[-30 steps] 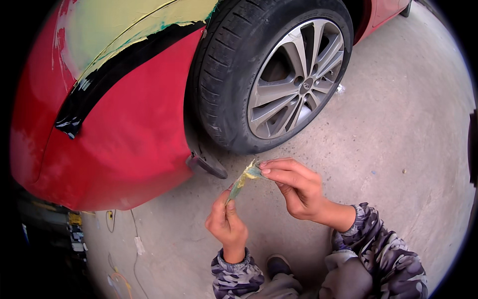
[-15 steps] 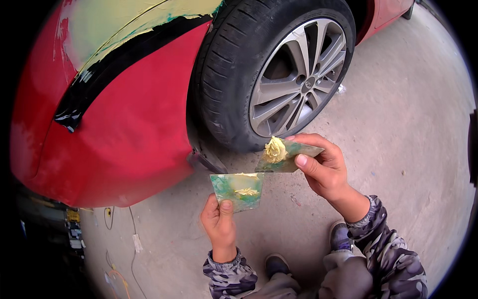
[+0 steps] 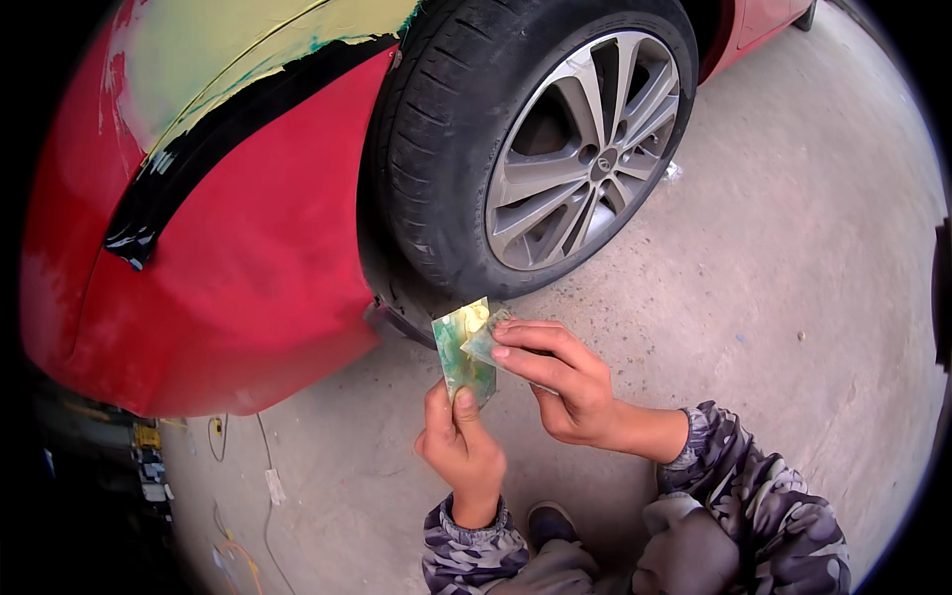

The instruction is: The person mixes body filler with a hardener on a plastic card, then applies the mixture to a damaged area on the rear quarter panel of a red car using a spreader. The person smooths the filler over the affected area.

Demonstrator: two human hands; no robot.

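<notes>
The left hand [image 3: 464, 451] grips a plate [image 3: 454, 359] near its lower end, thumb across the front, so that it stands tilted above the fist. Green smears cover the plate, and a dab of yellow paste [image 3: 476, 316] sits by its upper right corner. The right hand [image 3: 570, 385] grasps a scraper [image 3: 480, 347], fingers laid over it, thumb mostly hidden; the scraper overlaps the plate's right side — how hard it presses, I cannot tell. Both pieces are held up over the concrete floor [image 3: 783, 297], just below the tire [image 3: 431, 188] in the view.

The wheel [image 3: 602, 164] has silver spokes. To its left is the red bumper [image 3: 258, 238], crossed by a curved black strip [image 3: 223, 129]; above that strip spreads pale yellow filler [image 3: 238, 59] with green traces along its edge. A thin cable [image 3: 264, 446] lies on the floor at lower left — a whitish tag [image 3: 275, 486] beside it. Below the hands, a dark shoe [image 3: 550, 524] shows between camouflage sleeves [image 3: 474, 550].
</notes>
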